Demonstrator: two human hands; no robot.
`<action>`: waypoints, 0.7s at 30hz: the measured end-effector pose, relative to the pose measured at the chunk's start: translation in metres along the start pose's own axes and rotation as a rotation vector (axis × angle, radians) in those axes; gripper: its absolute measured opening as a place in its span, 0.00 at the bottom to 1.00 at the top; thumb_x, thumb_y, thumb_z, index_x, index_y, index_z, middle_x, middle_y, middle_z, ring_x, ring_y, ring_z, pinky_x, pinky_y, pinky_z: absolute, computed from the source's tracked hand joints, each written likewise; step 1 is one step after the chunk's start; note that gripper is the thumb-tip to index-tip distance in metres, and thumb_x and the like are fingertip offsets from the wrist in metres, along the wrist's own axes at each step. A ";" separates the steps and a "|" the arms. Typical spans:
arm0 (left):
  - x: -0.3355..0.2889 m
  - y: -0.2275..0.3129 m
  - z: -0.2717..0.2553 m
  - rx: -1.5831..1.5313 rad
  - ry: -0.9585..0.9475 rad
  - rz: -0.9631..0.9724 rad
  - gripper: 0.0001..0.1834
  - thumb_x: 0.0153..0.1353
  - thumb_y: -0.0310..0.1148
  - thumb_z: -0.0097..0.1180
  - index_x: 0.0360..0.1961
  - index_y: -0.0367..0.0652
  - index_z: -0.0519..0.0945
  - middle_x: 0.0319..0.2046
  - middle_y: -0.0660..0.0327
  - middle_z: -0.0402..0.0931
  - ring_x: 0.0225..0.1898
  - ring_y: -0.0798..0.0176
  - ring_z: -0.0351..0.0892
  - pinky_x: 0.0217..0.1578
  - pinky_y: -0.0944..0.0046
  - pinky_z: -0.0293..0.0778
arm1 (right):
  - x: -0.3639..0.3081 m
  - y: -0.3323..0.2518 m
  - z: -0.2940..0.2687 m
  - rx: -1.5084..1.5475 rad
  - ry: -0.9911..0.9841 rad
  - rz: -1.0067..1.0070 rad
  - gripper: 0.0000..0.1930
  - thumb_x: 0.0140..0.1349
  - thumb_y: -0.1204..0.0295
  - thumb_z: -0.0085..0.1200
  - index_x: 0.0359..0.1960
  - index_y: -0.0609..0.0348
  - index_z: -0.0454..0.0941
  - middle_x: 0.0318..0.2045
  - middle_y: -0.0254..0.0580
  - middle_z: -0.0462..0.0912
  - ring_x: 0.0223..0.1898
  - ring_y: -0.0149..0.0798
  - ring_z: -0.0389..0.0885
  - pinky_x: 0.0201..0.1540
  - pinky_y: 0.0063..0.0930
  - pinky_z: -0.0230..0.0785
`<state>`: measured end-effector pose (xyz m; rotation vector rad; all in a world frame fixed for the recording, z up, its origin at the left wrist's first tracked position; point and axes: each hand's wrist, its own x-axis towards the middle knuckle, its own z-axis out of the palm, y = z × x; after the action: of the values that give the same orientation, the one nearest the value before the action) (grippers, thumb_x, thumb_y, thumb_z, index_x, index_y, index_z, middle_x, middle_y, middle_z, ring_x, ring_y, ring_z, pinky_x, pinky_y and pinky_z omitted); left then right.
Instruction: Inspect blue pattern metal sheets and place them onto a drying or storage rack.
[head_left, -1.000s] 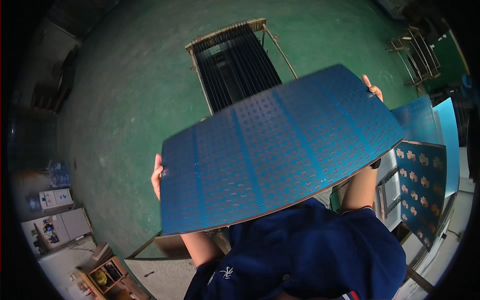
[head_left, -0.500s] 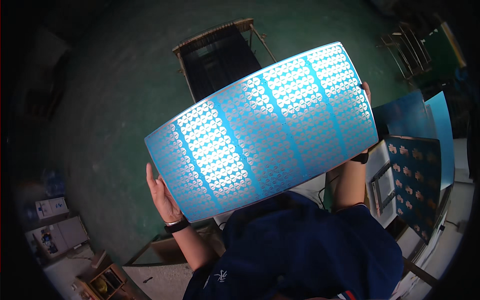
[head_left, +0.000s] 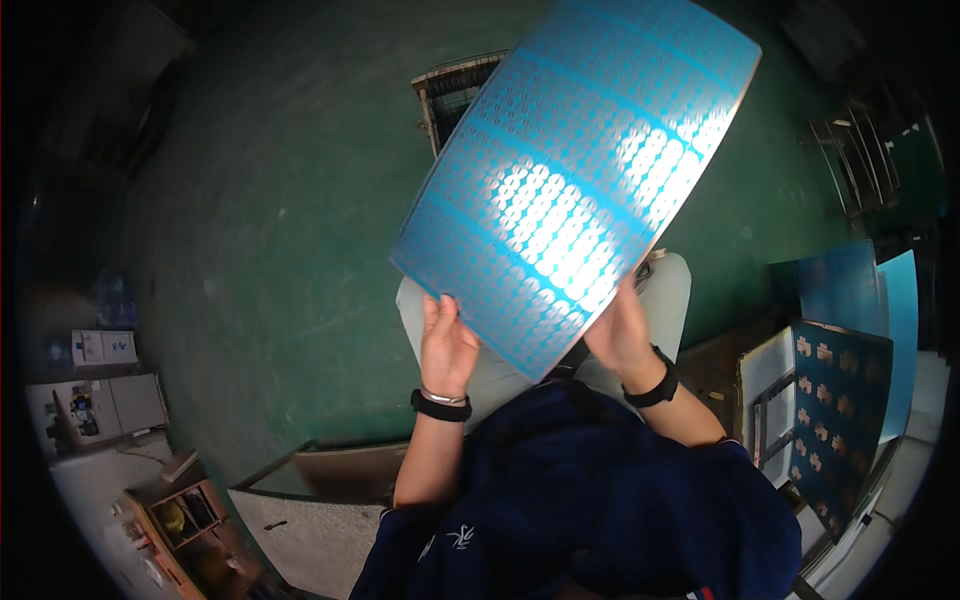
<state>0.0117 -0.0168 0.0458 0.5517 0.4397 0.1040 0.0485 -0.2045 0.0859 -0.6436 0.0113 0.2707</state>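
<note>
A large rectangular blue sheet [head_left: 575, 190] is tilted up in front of me, its far end reaching the top of the head view. Rows of small silvery, rounded shapes cover it, and bright glare lies over parts of them. My left hand [head_left: 448, 345] grips its near short edge, close to the left corner. On the right long edge, near the bottom, my right hand [head_left: 620, 330] holds the sheet with its fingers partly hidden behind it.
A rack [head_left: 437, 110] stands on the green floor behind the sheet, partly covered. At right lean a dark panel with copper-coloured shapes [head_left: 835, 430] and plain blue sheets [head_left: 900, 320]. A wooden box [head_left: 195, 510] lies at lower left, near grey cabinets [head_left: 135, 400].
The sheet has turned counter-clockwise and shifted up and right, now steeply slanted. My right hand went from its far right end to the lower right edge; my left hand moved right.
</note>
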 end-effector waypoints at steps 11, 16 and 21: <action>0.025 -0.007 -0.075 0.844 0.039 -0.066 0.12 0.65 0.33 0.45 0.46 0.42 0.74 0.41 0.59 0.78 0.38 0.69 0.77 0.38 0.68 0.74 | 0.043 -0.037 -0.003 -1.021 0.155 -0.333 0.15 0.65 0.72 0.45 0.51 0.66 0.69 0.35 0.33 0.76 0.33 0.23 0.70 0.37 0.18 0.64; 0.028 -0.019 -0.117 0.838 0.153 0.046 0.10 0.66 0.29 0.43 0.44 0.40 0.73 0.35 0.60 0.78 0.30 0.70 0.78 0.30 0.72 0.75 | 0.055 -0.014 -0.004 -1.294 0.160 -0.416 0.17 0.64 0.75 0.44 0.53 0.69 0.67 0.31 0.40 0.79 0.28 0.25 0.73 0.33 0.20 0.68; 0.032 -0.022 -0.118 0.743 0.204 0.078 0.10 0.66 0.29 0.42 0.44 0.39 0.73 0.32 0.60 0.78 0.25 0.70 0.78 0.24 0.74 0.73 | 0.073 0.005 -0.008 -1.328 0.125 -0.324 0.18 0.62 0.77 0.44 0.54 0.65 0.67 0.32 0.53 0.81 0.31 0.37 0.81 0.36 0.27 0.71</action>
<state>-0.0107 0.0282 -0.0679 1.2973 0.6582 0.0691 0.1185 -0.1873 0.0697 -1.9582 -0.1654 -0.1244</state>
